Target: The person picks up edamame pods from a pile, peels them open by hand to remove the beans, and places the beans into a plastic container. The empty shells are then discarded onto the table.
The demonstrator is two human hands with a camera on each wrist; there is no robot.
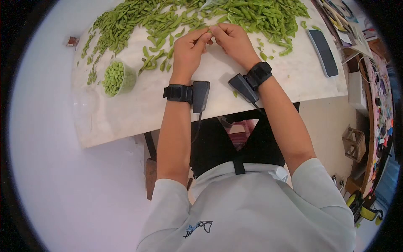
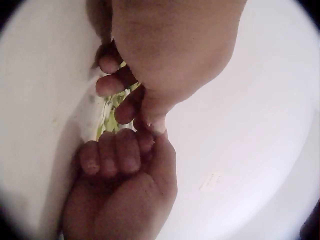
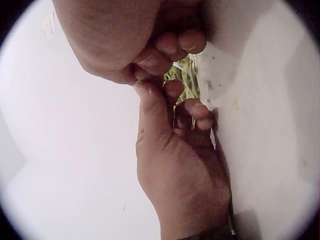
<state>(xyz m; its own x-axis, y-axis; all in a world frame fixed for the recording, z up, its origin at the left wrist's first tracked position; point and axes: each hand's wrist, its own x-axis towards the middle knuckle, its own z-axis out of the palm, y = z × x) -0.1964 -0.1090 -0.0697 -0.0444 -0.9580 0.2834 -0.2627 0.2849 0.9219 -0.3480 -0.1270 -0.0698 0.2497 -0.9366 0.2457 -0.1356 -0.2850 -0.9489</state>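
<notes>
Left hand and right hand meet fingertip to fingertip, both pinching one green pod, mostly hidden and apparently lying 9-to-3 between them, with the pod heap at 12 o'clock and the bean cup at 8, nearer the left.

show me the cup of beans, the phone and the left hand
cup (image 1: pixel 131 79) head view, its side wall
phone (image 1: pixel 323 52) head view, middle of its dark screen
left hand (image 1: pixel 189 49) head view, back of the hand
</notes>
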